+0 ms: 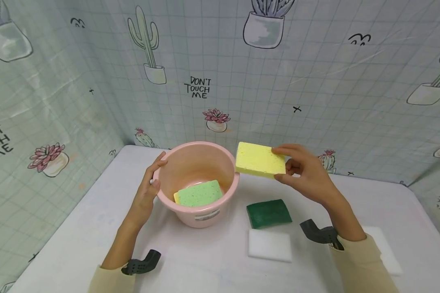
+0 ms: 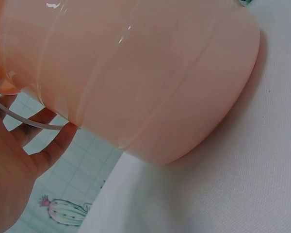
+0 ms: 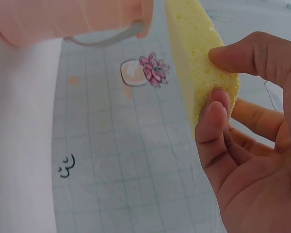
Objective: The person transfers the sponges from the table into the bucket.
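A screened-off booth, in what building unclear: cactus-print sheeting (image 1: 249, 81) hangs behind the white table (image 1: 190, 264) and along both its sides.

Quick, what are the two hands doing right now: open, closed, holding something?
Left hand: closed on the pink bucket, holding it at the rim.
Right hand: closed, pinching a yellow sponge.
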`<state>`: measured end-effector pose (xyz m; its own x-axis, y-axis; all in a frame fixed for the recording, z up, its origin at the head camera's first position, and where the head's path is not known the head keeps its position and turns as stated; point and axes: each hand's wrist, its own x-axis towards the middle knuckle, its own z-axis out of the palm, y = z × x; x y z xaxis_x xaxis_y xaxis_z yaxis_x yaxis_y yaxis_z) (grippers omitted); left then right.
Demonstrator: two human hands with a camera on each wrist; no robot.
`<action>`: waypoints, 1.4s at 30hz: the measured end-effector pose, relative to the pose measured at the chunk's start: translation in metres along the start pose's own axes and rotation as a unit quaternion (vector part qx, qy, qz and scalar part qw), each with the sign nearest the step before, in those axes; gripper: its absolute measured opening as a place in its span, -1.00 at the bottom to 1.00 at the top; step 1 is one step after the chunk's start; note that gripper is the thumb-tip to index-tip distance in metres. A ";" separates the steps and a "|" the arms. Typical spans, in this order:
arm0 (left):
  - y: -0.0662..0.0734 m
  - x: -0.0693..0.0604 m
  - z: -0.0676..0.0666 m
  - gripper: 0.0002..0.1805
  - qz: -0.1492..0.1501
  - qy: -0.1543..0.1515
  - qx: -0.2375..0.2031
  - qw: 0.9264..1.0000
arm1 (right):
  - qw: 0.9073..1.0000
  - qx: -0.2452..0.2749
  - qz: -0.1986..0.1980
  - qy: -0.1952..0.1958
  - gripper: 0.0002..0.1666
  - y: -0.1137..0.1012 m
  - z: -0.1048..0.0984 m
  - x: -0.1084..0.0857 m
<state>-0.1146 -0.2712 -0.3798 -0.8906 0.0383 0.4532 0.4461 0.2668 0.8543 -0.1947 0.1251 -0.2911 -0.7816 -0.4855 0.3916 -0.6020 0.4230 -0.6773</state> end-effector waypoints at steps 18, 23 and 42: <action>-0.001 0.001 -0.002 -0.50 0.012 -0.007 -0.003 1.000 | 0.994 0.034 -0.081 -0.072 -0.32 -0.035 0.045 0.032; -0.001 0.001 -0.001 -0.50 0.010 -0.007 -0.004 1.000 | 0.992 0.039 -0.086 -0.087 -0.31 -0.041 0.059 0.038; -0.004 0.001 -0.001 -0.49 0.017 -0.004 -0.007 1.000 | 0.979 0.007 -0.106 -0.173 -0.34 -0.067 0.088 0.058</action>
<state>-0.1172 -0.2733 -0.3823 -0.8753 0.0553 0.4805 0.4779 0.2522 0.8414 -0.1852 0.0018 -0.2782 -0.5359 -0.7921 0.2924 -0.7407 0.2748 -0.6131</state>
